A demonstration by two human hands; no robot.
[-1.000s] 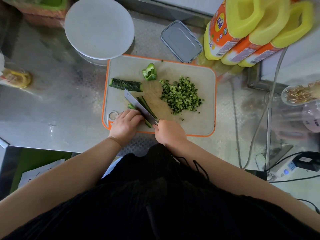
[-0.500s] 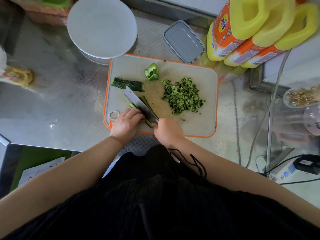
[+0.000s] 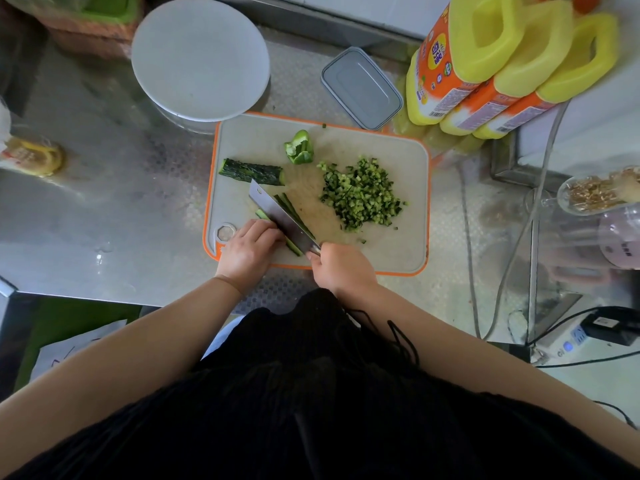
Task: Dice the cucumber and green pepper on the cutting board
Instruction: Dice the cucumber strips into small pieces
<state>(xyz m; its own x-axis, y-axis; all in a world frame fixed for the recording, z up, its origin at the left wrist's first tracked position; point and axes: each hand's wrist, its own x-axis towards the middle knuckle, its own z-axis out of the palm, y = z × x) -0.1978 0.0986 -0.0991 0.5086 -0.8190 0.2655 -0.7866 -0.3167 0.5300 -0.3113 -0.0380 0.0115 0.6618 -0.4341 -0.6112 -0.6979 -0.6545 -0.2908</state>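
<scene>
A grey cutting board (image 3: 388,247) with an orange rim lies on the steel counter. On it are a cucumber half (image 3: 251,172), a green pepper piece (image 3: 299,148) and a heap of diced cucumber (image 3: 360,195). My right hand (image 3: 341,268) grips the handle of a cleaver (image 3: 282,216), whose blade runs lengthwise along the cucumber strips (image 3: 289,211). My left hand (image 3: 251,247) presses with curled fingers on the near end of the strips, left of the blade.
A round white plate (image 3: 201,58) on a bowl stands behind the board's left corner. A grey lidded box (image 3: 362,88) and three yellow oil jugs (image 3: 502,67) stand at the back right. Cables (image 3: 467,237) and a power strip (image 3: 568,344) lie on the right.
The cleaver and both hands have stayed over the cucumber strips with only slight shifts. The board and the diced heap have not moved.
</scene>
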